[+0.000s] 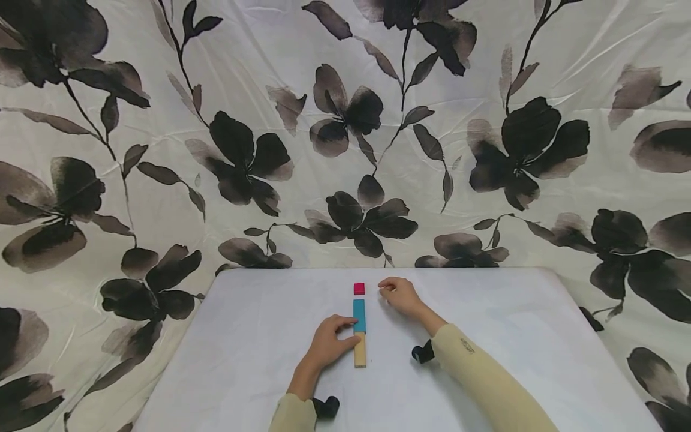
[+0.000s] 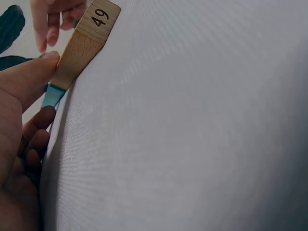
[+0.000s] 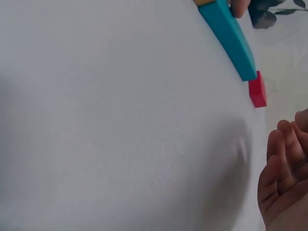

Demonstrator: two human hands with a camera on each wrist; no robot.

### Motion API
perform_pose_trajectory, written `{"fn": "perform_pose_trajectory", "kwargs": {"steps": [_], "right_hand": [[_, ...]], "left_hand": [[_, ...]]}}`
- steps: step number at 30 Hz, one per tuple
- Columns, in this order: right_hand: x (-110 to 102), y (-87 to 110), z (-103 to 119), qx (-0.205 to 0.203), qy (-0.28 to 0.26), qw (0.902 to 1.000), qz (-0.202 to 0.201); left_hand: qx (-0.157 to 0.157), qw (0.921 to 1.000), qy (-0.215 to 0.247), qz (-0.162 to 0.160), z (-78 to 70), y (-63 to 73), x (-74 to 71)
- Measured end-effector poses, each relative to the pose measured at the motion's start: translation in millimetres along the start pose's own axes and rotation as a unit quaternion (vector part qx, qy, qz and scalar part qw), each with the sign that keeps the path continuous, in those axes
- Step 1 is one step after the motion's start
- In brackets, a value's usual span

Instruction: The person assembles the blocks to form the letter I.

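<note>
A natural wood block (image 1: 360, 351) and a blue block (image 1: 359, 315) lie end to end on the white table, in a line running away from me. Beyond the blue one, across a small gap, is a little red block (image 1: 358, 289). My left hand (image 1: 327, 343) is at the left side of the line; its thumb touches the wood block and a fingertip touches the blue one. The wood block's near end (image 2: 99, 20) bears the number 49 in the left wrist view. To the right of the red block, my right hand (image 1: 402, 296) hovers with loosely bent fingers and nothing visible in them.
The white tabletop (image 1: 243, 348) spreads on both sides of the blocks. Its far edge runs just beyond the red block, against a floral cloth (image 1: 345, 168). A black wrist device (image 1: 327, 408) sits by the left wrist, and another black device (image 1: 423, 353) by the right.
</note>
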State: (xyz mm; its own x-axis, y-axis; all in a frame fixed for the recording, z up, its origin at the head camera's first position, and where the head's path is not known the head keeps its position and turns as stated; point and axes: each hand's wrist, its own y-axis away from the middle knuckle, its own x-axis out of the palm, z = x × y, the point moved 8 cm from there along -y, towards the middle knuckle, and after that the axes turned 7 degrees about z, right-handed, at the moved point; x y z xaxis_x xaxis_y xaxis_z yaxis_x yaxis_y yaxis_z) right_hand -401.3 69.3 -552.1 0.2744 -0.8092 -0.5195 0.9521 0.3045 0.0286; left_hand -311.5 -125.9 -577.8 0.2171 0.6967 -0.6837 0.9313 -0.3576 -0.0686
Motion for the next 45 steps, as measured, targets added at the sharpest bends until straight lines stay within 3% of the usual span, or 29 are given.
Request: {"fn": "perform_pose_trajectory", "kwargs": {"steps": [15, 22, 25, 32, 45], "right_hand": [[-25, 44.8, 24, -0.022, 0.026, 0.9994, 0.001], [-36, 64.0, 25, -0.033, 0.01, 0.9994, -0.005], [-40, 71.0, 30, -0.039, 0.004, 0.9992, -0.003], [-53, 88.6, 45, -0.062, 0.023, 0.9977, -0.011], [-78, 116.6, 40, -0.086, 0.084, 0.9921, -0.035]], "left_hand": [[-0.006, 0.9999, 0.011, -0.001, -0.4, -2.1, 0.8], [-0.014, 0.9946, 0.098, -0.034, 5.3, -3.1, -2.4], [-0.014, 0.9924, 0.113, -0.045, 7.0, -3.3, -5.0], [-0.007, 0.9923, 0.109, -0.057, 6.8, -5.5, -10.6], [-0.021, 0.9937, 0.093, -0.058, 8.7, -2.2, -7.2]]}}
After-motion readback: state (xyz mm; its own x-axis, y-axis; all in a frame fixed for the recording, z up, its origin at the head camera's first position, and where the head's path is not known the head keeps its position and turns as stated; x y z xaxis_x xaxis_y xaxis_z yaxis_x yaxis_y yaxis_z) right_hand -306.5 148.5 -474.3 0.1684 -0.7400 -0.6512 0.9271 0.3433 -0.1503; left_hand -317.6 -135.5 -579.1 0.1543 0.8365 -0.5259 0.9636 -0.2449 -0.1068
